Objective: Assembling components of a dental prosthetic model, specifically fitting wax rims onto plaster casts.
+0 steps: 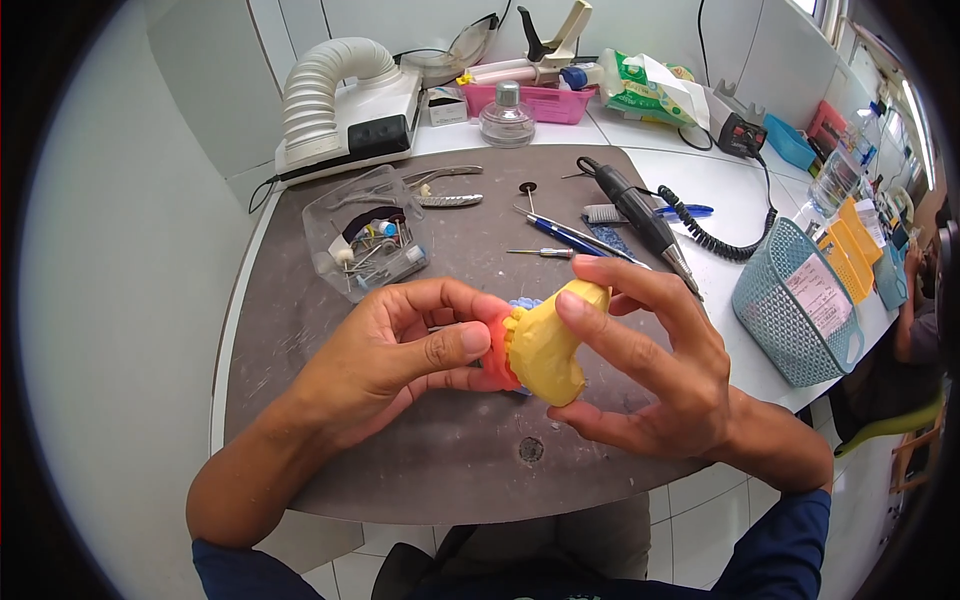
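Observation:
In front of my chest, my right hand (665,365) grips a yellow dental cast (548,345) with its thumb and fingers around the curved base. My left hand (400,345) pinches a pinkish-red piece (496,365), its material unclear, between thumb and fingers. The yellow teeth of the cast meet this piece; whether the two are joined or only touching I cannot tell. A bluish toothed piece (525,303) peeks out behind them, mostly hidden. Both hands are closed and held above the brown bench mat (430,455).
A clear box of burs (335,225), pliers (450,200), a blue-handled tool (565,235) and a corded handpiece (640,215) lie on the mat. Behind stand a white hose unit (340,70), a glass bottle (507,120) and a pink basket (550,107). At right is a blue basket (760,300); another person sits beyond.

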Demonstrator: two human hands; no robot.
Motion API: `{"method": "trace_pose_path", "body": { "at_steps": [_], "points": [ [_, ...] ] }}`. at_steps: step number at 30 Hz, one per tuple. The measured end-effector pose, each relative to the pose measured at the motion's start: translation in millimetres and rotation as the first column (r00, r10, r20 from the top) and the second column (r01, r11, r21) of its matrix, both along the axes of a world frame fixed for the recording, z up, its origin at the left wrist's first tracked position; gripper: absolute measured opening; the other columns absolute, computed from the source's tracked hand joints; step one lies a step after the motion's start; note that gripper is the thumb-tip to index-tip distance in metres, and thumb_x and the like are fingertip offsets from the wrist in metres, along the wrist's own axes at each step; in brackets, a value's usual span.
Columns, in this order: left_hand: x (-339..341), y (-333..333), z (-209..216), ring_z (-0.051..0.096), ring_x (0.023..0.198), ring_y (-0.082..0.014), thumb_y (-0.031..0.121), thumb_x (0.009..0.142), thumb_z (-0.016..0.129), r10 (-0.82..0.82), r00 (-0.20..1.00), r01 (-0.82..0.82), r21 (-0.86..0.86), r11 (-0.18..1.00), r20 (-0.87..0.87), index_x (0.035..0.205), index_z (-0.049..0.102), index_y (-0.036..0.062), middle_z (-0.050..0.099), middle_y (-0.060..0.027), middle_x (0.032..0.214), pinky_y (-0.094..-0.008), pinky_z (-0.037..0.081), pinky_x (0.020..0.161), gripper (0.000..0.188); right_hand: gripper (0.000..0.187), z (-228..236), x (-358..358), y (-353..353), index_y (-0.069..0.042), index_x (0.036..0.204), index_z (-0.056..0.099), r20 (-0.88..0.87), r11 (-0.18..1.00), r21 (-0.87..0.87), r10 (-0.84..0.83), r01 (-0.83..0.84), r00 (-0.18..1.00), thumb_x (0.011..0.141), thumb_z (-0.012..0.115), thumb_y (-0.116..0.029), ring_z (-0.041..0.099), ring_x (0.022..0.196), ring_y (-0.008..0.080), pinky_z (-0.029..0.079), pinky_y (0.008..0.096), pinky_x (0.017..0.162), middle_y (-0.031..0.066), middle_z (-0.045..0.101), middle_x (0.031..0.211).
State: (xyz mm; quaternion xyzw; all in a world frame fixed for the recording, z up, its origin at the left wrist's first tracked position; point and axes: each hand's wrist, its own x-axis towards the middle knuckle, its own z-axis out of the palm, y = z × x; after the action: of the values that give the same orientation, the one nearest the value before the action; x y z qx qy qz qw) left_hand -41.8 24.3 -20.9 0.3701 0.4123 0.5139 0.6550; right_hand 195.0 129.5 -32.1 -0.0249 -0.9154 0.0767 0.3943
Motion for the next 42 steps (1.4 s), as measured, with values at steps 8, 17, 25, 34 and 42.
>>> {"method": "trace_pose_path", "body": {
  "at_steps": [8,17,25,34,42],
  "points": [
    [0.4,-0.9,-1.6,0.067,0.106,-0.0205,0.013,0.091,0.073,-0.009,0.999,0.012,0.05,0.999,-0.05,0.125,0.059,0.0002,0.063,-0.0117,0.12,-0.0368,0.059,0.092,0.04,0.074,-0.1,0.9,1.8,-0.003,0.128,0.063,-0.056,1.0,-0.029,-0.001,-0.001,0.998,0.064,0.092,-0.025,0.066,0.099,0.0293,0.056,0.035,0.077,0.0262,0.059,0.132],
    [-2.3,1.4,-0.9,0.066,0.106,-0.0177,0.014,0.093,0.071,-0.045,0.998,0.047,0.031,0.998,-0.054,0.131,0.057,0.0002,0.062,-0.0111,0.123,-0.0344,0.057,0.092,0.043,0.071,2.9,2.5,1.6,-0.002,0.128,0.063,-0.058,0.996,-0.087,-0.001,-0.004,0.998,0.064,0.089,-0.021,0.067,0.099,0.0303,0.057,0.0362,0.08,0.0262,0.059,0.131],
    [-1.9,2.3,-2.2,0.064,0.11,-0.0175,0.012,0.094,0.068,-0.02,1.0,0.021,0.052,0.998,-0.018,0.131,0.057,-0.0004,0.062,-0.0107,0.126,-0.0356,0.056,0.094,0.041,0.073,-1.2,0.4,3.6,-0.002,0.128,0.061,-0.071,0.998,-0.038,0.041,-0.044,0.997,0.063,0.089,-0.02,0.067,0.101,0.0321,0.057,0.0381,0.082,0.0277,0.058,0.132],
    [-1.9,0.3,-3.0,0.065,0.109,-0.0174,0.014,0.095,0.068,-0.029,0.999,0.032,0.054,0.998,-0.04,0.13,0.058,0.0003,0.063,-0.0103,0.126,-0.0333,0.056,0.095,0.039,0.073,-1.3,-0.4,2.8,-0.003,0.128,0.061,-0.063,0.998,-0.025,0.051,-0.052,0.997,0.063,0.089,-0.019,0.066,0.102,0.0321,0.056,0.0381,0.083,0.0287,0.057,0.132],
    [0.2,1.5,-3.8,0.065,0.109,-0.0188,0.016,0.093,0.071,-0.008,0.998,0.01,0.03,1.0,-0.056,0.124,0.059,0.0012,0.063,-0.0104,0.122,-0.0354,0.06,0.09,0.036,0.073,-0.6,-0.6,2.8,-0.003,0.128,0.061,-0.059,0.998,-0.028,0.057,-0.059,0.997,0.063,0.09,-0.019,0.067,0.101,0.0318,0.057,0.0378,0.082,0.0289,0.058,0.131]
  ]
}}
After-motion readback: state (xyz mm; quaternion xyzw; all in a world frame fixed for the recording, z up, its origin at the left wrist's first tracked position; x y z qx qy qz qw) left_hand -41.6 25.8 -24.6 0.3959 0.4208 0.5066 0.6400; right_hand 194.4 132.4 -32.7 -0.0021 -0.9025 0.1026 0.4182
